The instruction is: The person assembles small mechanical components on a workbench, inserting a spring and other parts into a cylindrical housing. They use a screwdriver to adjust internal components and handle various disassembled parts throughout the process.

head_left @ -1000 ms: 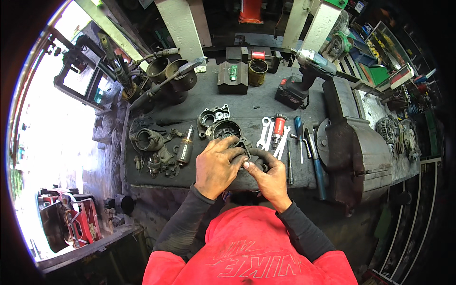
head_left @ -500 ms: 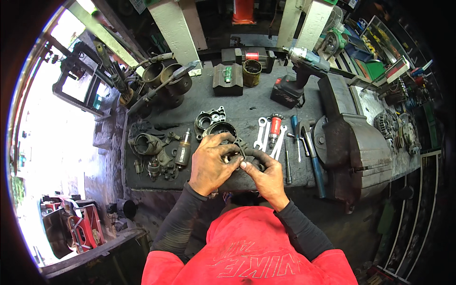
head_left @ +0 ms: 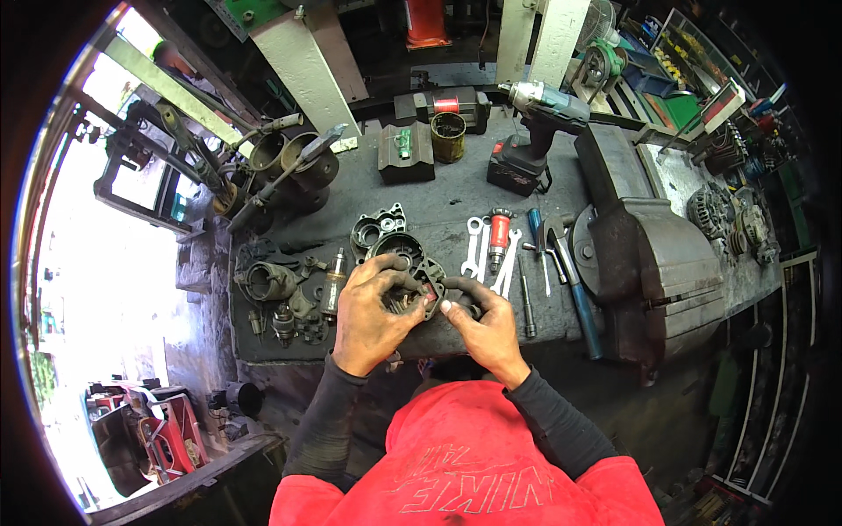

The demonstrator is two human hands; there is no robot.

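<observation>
Over the near edge of the bench, my left hand [head_left: 373,311] and my right hand [head_left: 487,329] hold a small greasy metal housing part [head_left: 436,273] between them. My left fingers curl around its left side with the thumb at its face. The right thumb and fingers pinch its right side, and something copper-coloured shows inside the left hand's curl. Behind my hands lies a round cast-metal housing [head_left: 380,230], partly covered by my left fingers. Left of my left hand stand a cylindrical armature [head_left: 333,285] and an open, ring-shaped metal casing [head_left: 267,280].
To the right lie wrenches [head_left: 474,245], a red-bodied tool [head_left: 499,237], a socket extension [head_left: 526,294] and blue-handled pliers [head_left: 579,302]. A large vise [head_left: 667,272] fills the right side. Behind are a cordless impact wrench [head_left: 539,131], a rusty can [head_left: 448,138] and a dark block [head_left: 405,162].
The view has shifted slightly, so the bench sits further left. My left fingers and thumb have spread further apart, showing more of the part. My right hand keeps its pinch.
</observation>
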